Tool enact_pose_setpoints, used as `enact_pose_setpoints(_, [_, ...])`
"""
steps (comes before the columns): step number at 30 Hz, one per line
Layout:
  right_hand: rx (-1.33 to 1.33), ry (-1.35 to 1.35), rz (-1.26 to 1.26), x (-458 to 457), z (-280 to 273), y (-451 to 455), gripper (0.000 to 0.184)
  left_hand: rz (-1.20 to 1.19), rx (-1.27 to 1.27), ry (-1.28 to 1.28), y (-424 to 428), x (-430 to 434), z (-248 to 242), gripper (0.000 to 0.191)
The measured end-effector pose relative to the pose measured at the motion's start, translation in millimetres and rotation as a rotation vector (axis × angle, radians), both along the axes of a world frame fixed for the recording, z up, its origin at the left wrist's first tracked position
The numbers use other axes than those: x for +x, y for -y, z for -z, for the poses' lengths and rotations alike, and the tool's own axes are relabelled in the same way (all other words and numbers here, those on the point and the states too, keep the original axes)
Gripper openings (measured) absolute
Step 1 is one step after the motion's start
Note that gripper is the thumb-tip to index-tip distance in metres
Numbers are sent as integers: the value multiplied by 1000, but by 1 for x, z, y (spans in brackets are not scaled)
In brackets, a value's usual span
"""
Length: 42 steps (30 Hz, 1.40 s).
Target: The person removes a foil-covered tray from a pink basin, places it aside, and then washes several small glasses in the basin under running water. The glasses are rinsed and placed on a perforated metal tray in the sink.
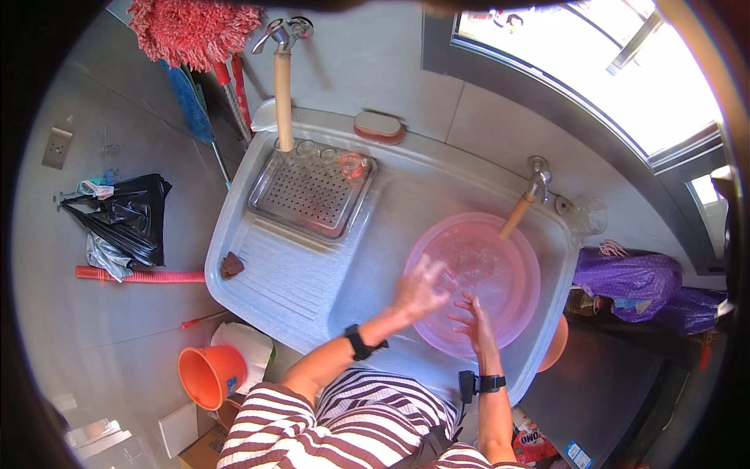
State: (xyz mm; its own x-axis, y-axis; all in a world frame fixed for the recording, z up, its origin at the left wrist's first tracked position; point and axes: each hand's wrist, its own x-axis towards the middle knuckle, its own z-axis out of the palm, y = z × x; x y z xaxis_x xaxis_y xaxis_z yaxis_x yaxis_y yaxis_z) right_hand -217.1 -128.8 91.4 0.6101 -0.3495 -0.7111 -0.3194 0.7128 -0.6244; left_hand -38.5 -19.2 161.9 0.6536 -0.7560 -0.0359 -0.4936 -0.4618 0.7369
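My left hand (423,288) is over the left side of a pink plastic basin (529,305), its fingers curled and blurred by motion. Something small and clear seems to be at its fingertips, but I cannot tell what. My right hand (479,326) is above the basin's near part, palm turned inward and fingers apart, holding nothing. Bubbly water (469,258) lies in the basin, which sits in the sink bowl (387,258). A tap (538,179) with a tan tube (515,218) on its spout points down into the basin.
Several clear glasses (306,149) stand on a perforated steel drain tray (310,199) at the left. A scrubbing brush (379,128) rests on the sink's back ledge. Beside the ribbed drainboard (287,275) is a brown cloth (232,265). An orange bucket (212,375) stands lower left.
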Motion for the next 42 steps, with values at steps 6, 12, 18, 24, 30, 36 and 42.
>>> enact_pose_setpoints(6, [-203, -322, -151, -40, 18, 9, 46, -431, -69, 272, -78, 167, 3, 36])
enact_pose_setpoints(12, [-298, -452, -175, -56, 53, 42, 39, -604, 241, 113, -145, 322, 35, 35])
enact_pose_setpoints(18, [-1379, -498, -240, -8, 61, 67, 41, -743, 549, 415, -151, 387, 77, 52])
enact_pose_setpoints(24, [-1440, -461, -908, 34, 66, 72, 44, -660, 376, 384, -166, 405, 93, 68])
enact_pose_setpoints(30, [-1541, -573, -683, 40, 108, 74, 29, -715, 118, 836, -129, 297, 51, 58])
enact_pose_setpoints(36, [-1448, -596, -682, 25, 101, 76, 29, -377, -358, 0, -30, 110, 63, 29])
enact_pose_setpoints(42, [-402, -57, -164, -18, 47, 56, 29, 310, -212, -309, 39, -41, 71, 36])
